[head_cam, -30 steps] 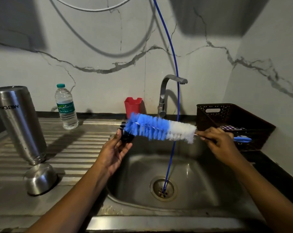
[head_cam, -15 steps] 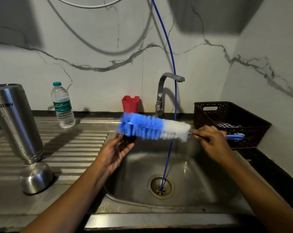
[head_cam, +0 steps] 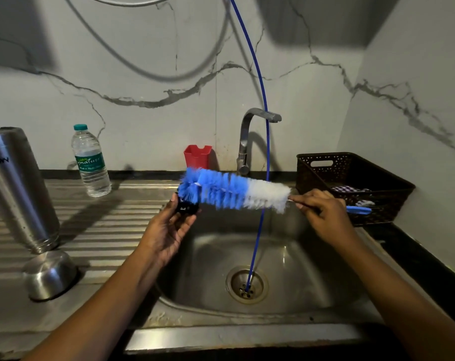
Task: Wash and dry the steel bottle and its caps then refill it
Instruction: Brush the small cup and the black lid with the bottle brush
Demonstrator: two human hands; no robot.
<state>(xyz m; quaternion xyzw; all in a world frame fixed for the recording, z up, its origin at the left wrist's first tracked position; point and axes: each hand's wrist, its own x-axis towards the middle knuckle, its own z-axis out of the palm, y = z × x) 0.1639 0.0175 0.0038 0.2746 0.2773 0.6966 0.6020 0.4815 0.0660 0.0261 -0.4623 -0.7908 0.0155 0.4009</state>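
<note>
My left hand holds a small black inner cap above the sink's left edge. My right hand grips the handle of a blue and white bottle brush, held level, its blue tip pressed on the cap. The steel bottle stands upside down on the drainboard at the far left. Its steel outer cap lies dome-up just in front of it.
A steel sink basin lies below both hands, with a blue tube hanging into its drain. The tap stands behind. A plastic water bottle, a red holder and a dark basket holding a checked cloth line the back.
The brush tip has stayed against the black cap and shifted slightly over it. Both hands keep their hold, and my view has drifted a little.
</note>
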